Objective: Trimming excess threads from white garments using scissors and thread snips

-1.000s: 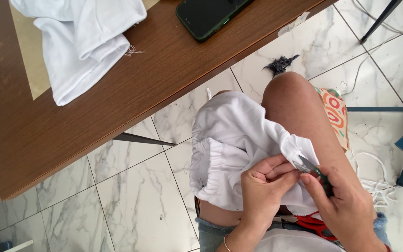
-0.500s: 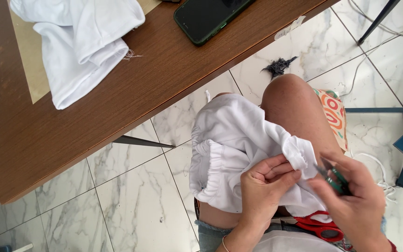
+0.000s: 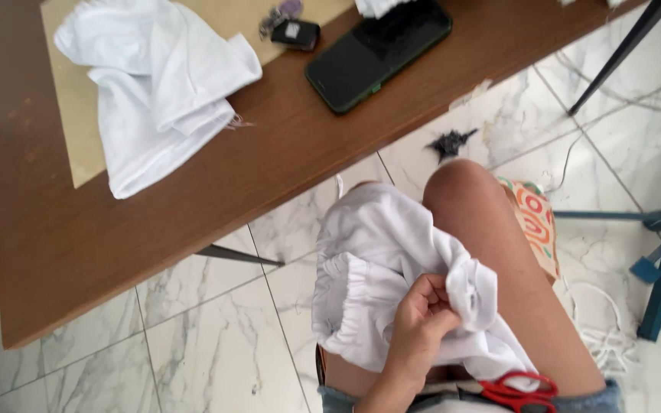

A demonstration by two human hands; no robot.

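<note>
A brown wooden table (image 3: 154,229) fills the ten o'clock region, bearing a folded white cloth (image 3: 158,84) and, toward twelve o'clock, a dark phone (image 3: 380,53). At five o'clock a white garment (image 3: 392,252) lies over the person's lap. The left hand (image 3: 422,321) pinches a fold of it, fingers closed. Red-handled scissors (image 3: 518,390) rest just beside at five o'clock. The right hand is out of view.

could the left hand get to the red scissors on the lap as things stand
Probably yes: the left hand grips the white garment just above the red scissors, whose handles lie uncovered; it would need to release the cloth first.
</note>
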